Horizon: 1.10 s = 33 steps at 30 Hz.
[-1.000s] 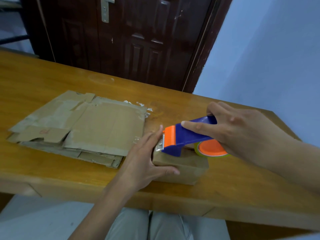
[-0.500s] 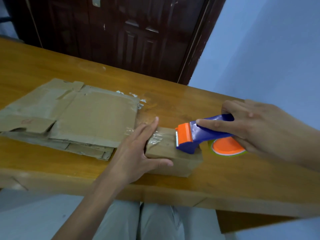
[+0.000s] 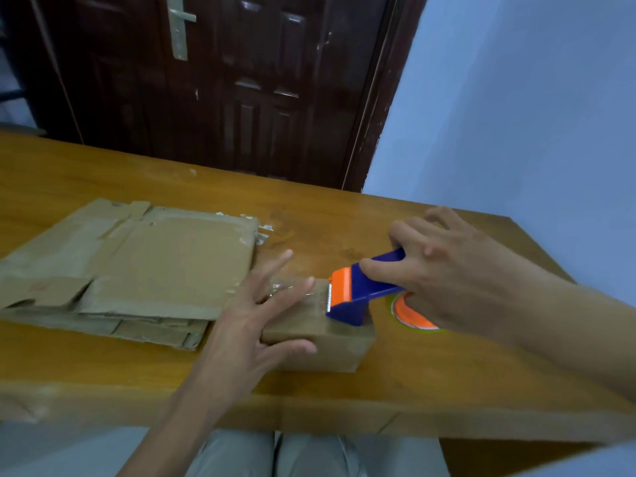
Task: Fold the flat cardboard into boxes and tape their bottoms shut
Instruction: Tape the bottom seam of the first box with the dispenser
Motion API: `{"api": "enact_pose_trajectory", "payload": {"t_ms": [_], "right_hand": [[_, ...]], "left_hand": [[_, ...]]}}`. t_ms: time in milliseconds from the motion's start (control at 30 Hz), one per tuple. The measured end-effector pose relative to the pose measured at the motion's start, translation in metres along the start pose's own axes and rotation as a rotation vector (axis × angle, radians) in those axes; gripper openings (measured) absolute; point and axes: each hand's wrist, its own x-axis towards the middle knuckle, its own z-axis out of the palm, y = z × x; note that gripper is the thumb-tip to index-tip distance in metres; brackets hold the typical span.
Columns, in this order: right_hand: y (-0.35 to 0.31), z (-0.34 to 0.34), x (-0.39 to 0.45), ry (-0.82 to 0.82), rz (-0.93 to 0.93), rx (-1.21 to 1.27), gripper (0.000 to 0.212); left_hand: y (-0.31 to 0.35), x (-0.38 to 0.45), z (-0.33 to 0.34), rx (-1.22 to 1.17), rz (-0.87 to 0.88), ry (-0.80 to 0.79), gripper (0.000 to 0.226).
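A small folded cardboard box [image 3: 320, 342] lies near the table's front edge, with clear tape across its top. My left hand [image 3: 254, 321] rests on the box's left end, fingers straight and spread over the tape, thumb against the front face. My right hand [image 3: 444, 270] grips the blue handle of a blue and orange tape dispenser [image 3: 358, 290]. The dispenser's toothed blade sits on the right part of the box top. Its orange tape roll [image 3: 413, 316] shows under my right palm, off the box's right side.
A stack of flat cardboard sheets [image 3: 137, 266] lies on the wooden table [image 3: 447, 380] to the left of the box. Bits of torn tape sit at the stack's far right corner. A dark door and a blue wall stand behind the table. My knees show below the front edge.
My right hand has drawn the dispenser from the box's left end to its right part, laying tape. My left fingers have spread flat over the taped end.
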Motion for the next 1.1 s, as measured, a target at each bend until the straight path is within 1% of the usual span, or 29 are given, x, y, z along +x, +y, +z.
{"api": "enact_pose_trajectory", "payload": {"t_ms": [33,67,133,167,233,333,433,533,567,633,700,800,900,1033,1100], "right_hand": [[-0.003,0.001,0.004,-0.025,-0.004,-0.003,0.055],[-0.007,-0.002,0.009,-0.063,-0.017,0.015,0.063],[-0.011,-0.005,0.014,-0.115,-0.027,0.024,0.080],[-0.011,-0.003,0.014,-0.151,-0.014,0.043,0.085],[-0.011,-0.002,0.017,-0.198,-0.022,0.075,0.088],[-0.013,-0.001,0.025,-0.224,-0.028,0.104,0.087],[-0.003,-0.005,0.022,-0.189,-0.028,0.078,0.082],[0.015,0.005,0.006,-0.211,-0.042,0.105,0.087],[0.018,0.011,0.000,-0.186,-0.053,0.111,0.089],[0.024,0.030,-0.007,-0.070,-0.086,0.101,0.094],[0.033,0.045,-0.013,0.006,-0.095,0.113,0.100],[0.045,0.055,-0.030,-0.007,-0.068,0.136,0.104],[0.041,0.066,-0.043,-0.014,-0.021,0.175,0.104],[0.035,0.076,-0.042,0.060,-0.013,0.183,0.099],[0.036,0.075,-0.043,0.065,-0.021,0.169,0.100]], "left_hand": [[-0.001,-0.001,0.001,0.064,0.045,0.026,0.065],[-0.001,-0.002,0.002,0.122,0.086,0.051,0.062],[-0.001,-0.002,0.003,0.181,0.130,0.083,0.064],[-0.001,-0.001,0.003,0.201,0.135,0.094,0.064],[0.000,0.001,0.003,0.219,0.136,0.096,0.063],[-0.002,0.001,0.002,0.203,0.147,0.086,0.062],[-0.004,0.001,0.000,0.192,0.176,0.089,0.060],[-0.007,0.002,0.001,0.178,0.219,0.116,0.058],[-0.007,0.002,0.002,0.172,0.227,0.122,0.057],[-0.007,0.003,0.003,0.153,0.220,0.115,0.058],[-0.007,0.003,0.003,0.137,0.210,0.106,0.058],[-0.006,0.003,0.002,0.126,0.221,0.103,0.057],[-0.006,0.003,0.002,0.136,0.228,0.113,0.057],[-0.004,0.005,0.002,0.140,0.221,0.107,0.057],[-0.004,0.005,0.002,0.142,0.221,0.099,0.058]]}}
